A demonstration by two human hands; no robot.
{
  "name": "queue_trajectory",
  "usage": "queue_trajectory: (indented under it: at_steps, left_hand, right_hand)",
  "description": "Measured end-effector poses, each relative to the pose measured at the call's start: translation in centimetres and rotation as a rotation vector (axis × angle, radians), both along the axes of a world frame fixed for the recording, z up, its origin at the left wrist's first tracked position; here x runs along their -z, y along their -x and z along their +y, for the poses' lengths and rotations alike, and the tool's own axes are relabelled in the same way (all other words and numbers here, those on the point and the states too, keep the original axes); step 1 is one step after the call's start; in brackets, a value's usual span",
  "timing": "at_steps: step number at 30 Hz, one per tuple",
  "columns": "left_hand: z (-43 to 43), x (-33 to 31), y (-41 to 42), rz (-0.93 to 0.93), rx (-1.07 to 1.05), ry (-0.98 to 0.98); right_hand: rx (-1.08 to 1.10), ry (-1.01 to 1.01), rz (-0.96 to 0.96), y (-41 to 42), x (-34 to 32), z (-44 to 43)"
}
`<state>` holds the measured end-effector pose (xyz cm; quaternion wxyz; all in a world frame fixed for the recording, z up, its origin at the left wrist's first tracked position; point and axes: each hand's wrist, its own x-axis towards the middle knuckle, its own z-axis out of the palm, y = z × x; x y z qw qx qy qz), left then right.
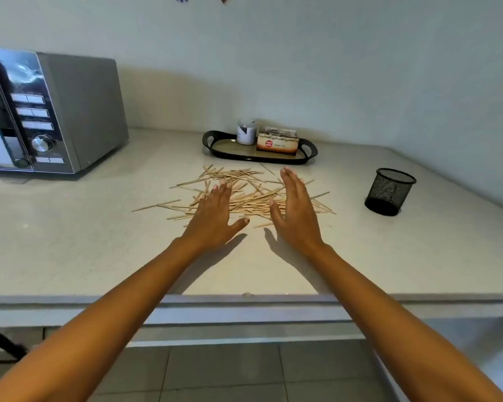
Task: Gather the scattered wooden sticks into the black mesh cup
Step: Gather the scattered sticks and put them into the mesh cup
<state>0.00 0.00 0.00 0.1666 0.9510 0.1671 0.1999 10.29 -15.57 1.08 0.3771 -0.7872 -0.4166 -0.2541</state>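
Note:
A loose pile of thin wooden sticks [249, 195] lies scattered on the pale counter, in the middle of the head view. My left hand [215, 214] is spread flat, palm down, over the pile's left part. My right hand [295, 207] stands on its edge at the pile's right part, fingers straight and together, thumb apart. Neither hand holds a stick. The black mesh cup [389, 191] stands upright to the right of the pile, well apart from both hands. Its inside is not visible.
A silver microwave [50, 111] stands at the back left. Behind the sticks sits a black tray [215, 146] with a small jar [246, 132] and a box [278, 142]. The wall runs close behind and to the right. The counter's front edge [244, 298] is near my forearms.

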Motion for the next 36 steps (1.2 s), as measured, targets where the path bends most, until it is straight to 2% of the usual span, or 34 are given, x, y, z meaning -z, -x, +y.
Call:
queue_trajectory:
  at_steps: [2, 5, 12, 15, 19, 26, 28, 32, 36]
  left_hand:
    - [1.0, 0.2, -0.7, 0.081, -0.001, -0.087]
    - [2.4, 0.5, -1.7, 0.141, 0.006, -0.069]
    - [4.7, 0.0, -4.0, 0.166, 0.067, -0.038]
    - [5.1, -0.5, -4.5, 0.186, 0.058, -0.026]
    - [5.9, -1.3, -5.4, 0.146, 0.086, -0.147]
    - [6.8, -0.3, -7.5, 0.083, 0.124, -0.264]
    - [7.0, -0.4, -8.0, 0.079, 0.129, -0.257]
    - [7.1, -1.4, -8.1, -0.072, 0.096, -0.056]
    - [6.9, -2.6, -8.3, -0.275, 0.078, 0.261]
  right_hand:
    - [-0.02, 0.101, 0.081, -1.5, 0.1, 0.6]
    - [-0.096, 0.266, 0.217, -3.7, 0.3, 1.6]
    - [-0.209, 0.732, 0.204, -8.7, 0.2, 6.3]
    - [-0.232, 0.832, 0.186, -9.5, -0.1, 7.8]
    - [-0.25, 0.849, 0.17, -10.0, -0.3, 8.3]
    - [-0.238, 0.71, -0.272, -9.5, -0.5, 8.3]
    - [-0.248, 0.667, -0.336, -9.6, -0.5, 8.2]
    - [-0.277, 0.595, -0.26, -10.8, -1.1, 8.3]
    - [-0.258, 0.389, -0.047, -11.6, -2.3, 8.4]
